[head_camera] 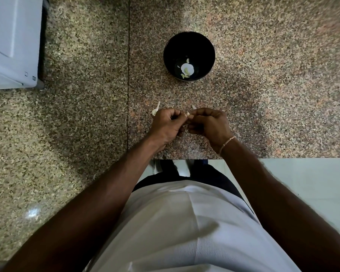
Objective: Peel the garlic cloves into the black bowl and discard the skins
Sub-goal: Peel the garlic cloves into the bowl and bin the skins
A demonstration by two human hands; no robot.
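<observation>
**A:** So where was everything at that point?

**B:** Both hands were over the speckled brown granite counter (243, 55), close together near its front edge. The left hand (166, 125) and right hand (209, 123) had their fingers curled in, and between the fingertips they pinched a small pale garlic clove with papery skin (188, 114). Only a sliver of it poked out, so I couldn't tell how much skin was off.

**A:** And the bowl?

**B:** The round black bowl (206, 44) sat further back on the counter, well apart from the hands. A few pale peeled garlic pieces (187, 70) lay at its bottom.

**A:** Any mess?

**B:** Yeah, thin whitish skin scraps (155, 110) lay on the stone just beyond the left hand's knuckles, another tiny flake (194, 107) near the right hand. A white boxy appliance (12, 42) sat at the far left corner.
</observation>
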